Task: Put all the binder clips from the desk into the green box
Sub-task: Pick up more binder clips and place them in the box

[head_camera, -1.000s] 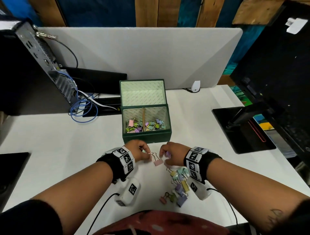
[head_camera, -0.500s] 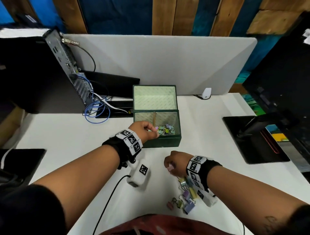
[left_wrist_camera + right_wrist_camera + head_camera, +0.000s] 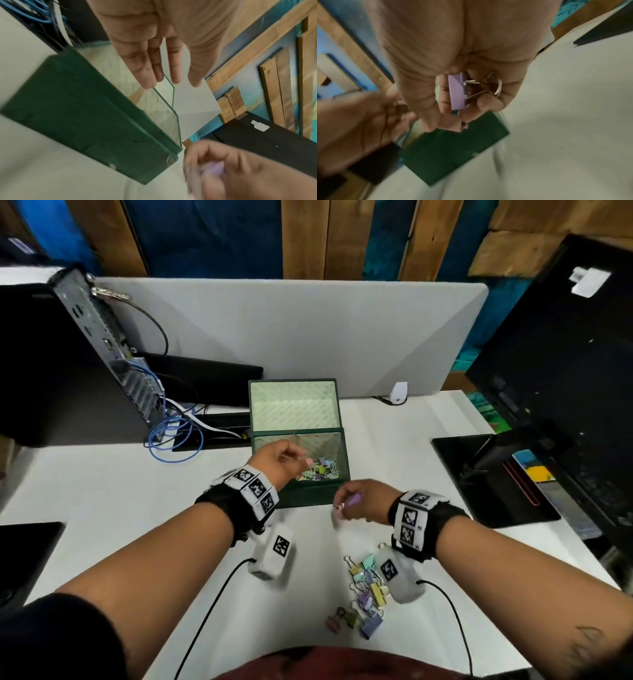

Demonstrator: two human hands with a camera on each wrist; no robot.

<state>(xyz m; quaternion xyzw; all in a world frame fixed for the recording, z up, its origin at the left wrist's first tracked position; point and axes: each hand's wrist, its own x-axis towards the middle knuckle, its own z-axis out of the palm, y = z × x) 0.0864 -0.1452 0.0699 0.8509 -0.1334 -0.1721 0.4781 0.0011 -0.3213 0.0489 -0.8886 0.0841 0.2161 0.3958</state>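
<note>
- We hold our left hand [image 3: 279,462] over the left side of the green box [image 3: 310,494], forearm reaching forward and slightly right across the desk [image 3: 102,494].
- In the left wrist view its fingers [image 3: 149,63] are stretched out straight and close together, pointing down toward the box, and nothing lies in the palm.
- Our right hand [image 3: 364,501] hangs just in front of the box's near right corner, above the desk, wrist bent inward toward the left hand.
- Its fingers are curled inward around a purple binder clip [image 3: 457,92]; the wire handles sit against the palm side and the fingertips close over them.
- A second, pinkish clip [image 3: 453,124] shows below the purple one at the thumb tip; blur keeps us from telling just how it is held.
- The green box stands open at the middle of the desk, lid [image 3: 294,405] raised upright behind it, pale patterned lining inside.
- A small heap of pastel clips [image 3: 322,472] lies in the box's right part, partly hidden by our left hand.
- More binder clips [image 3: 366,590] lie in a loose scatter on the desk close to our body, below the right wrist: yellow, mint, lilac, blue, olive and dusty pink among them.
- The box's outer walls are dark green, with a clear glass-like panel at the rim in the left wrist view.
</note>
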